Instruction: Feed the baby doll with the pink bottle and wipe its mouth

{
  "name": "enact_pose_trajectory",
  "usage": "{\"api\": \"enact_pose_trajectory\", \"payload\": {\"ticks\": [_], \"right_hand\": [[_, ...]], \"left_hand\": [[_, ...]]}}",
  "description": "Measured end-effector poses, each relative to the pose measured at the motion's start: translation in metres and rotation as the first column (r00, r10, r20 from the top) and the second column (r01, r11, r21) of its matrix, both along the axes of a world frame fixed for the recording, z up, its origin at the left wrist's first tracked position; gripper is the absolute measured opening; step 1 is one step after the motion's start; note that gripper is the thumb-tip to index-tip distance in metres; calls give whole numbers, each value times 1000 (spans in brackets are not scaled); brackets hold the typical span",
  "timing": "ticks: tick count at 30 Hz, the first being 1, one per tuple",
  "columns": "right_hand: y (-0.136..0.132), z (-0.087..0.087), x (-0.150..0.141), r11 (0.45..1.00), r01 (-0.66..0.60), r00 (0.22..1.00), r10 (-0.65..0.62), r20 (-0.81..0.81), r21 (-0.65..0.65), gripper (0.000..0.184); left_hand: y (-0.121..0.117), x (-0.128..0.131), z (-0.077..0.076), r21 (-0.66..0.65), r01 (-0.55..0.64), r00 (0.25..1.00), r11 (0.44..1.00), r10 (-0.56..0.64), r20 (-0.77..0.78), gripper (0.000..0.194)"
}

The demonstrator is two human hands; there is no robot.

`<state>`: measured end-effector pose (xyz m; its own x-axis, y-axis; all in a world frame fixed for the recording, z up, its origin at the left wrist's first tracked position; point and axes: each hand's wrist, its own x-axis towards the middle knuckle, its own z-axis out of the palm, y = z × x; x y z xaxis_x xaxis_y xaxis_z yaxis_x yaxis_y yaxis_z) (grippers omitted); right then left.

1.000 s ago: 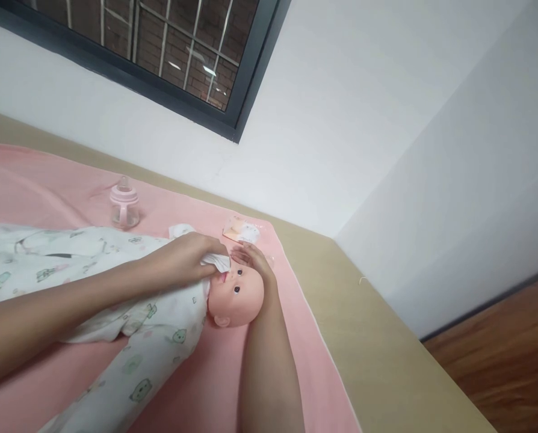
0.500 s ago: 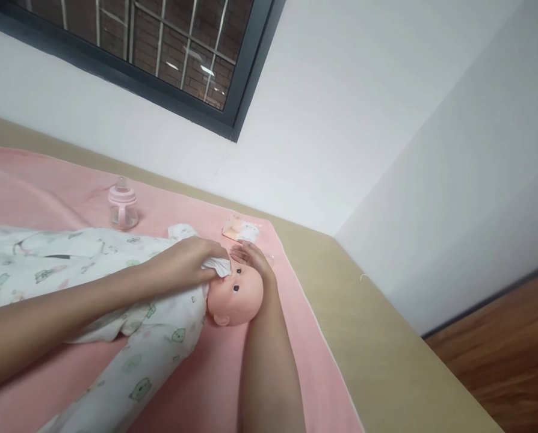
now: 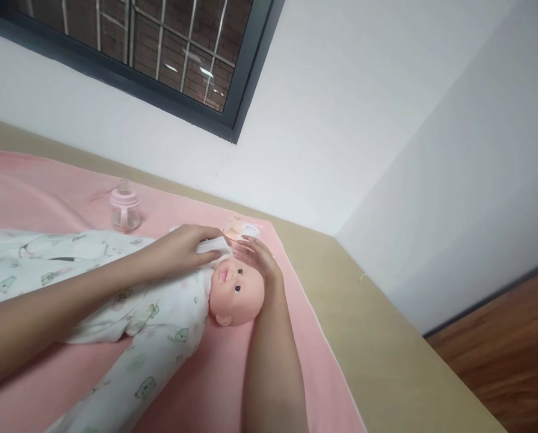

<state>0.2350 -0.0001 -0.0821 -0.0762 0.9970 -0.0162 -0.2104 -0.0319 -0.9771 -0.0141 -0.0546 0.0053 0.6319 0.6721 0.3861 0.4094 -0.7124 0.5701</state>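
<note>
A baby doll [image 3: 244,300] in white pyjamas with green animal prints lies on a pink blanket [image 3: 206,379], its face tilted up toward the left. My left hand [image 3: 190,248] reaches across the doll's chest, pinching a white tissue [image 3: 215,245] over the far side of its chin and cheek. The doll's mouth and both eyes show. Past the top of the head, my right hand [image 3: 260,257] curves round the far side with its fingers stretched out, near the tissue. Its forearm runs beside the crown.
A pink-lidded baby bottle [image 3: 125,210] stands on the blanket by the wall. A small soft packet [image 3: 239,227], partly hidden, lies beyond my right hand. The wooden surface [image 3: 341,313] extends to the right, below a barred window [image 3: 160,54].
My left hand and the tissue have moved off the doll's mouth toward the far side of its face, uncovering the mouth. My right hand has shifted slightly, staying by the head.
</note>
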Motion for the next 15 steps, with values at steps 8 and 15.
{"api": "enact_pose_trajectory", "payload": {"ticks": [8,15], "right_hand": [[-40,95,-13,911,-376,869,282,405,172,28],[-69,133,-52,841,-519,647,269,713,154,22]], "left_hand": [[20,-15,2,-213,-62,989,975,89,119,54],[25,-20,2,-278,23,987,960,22,156,58]]}}
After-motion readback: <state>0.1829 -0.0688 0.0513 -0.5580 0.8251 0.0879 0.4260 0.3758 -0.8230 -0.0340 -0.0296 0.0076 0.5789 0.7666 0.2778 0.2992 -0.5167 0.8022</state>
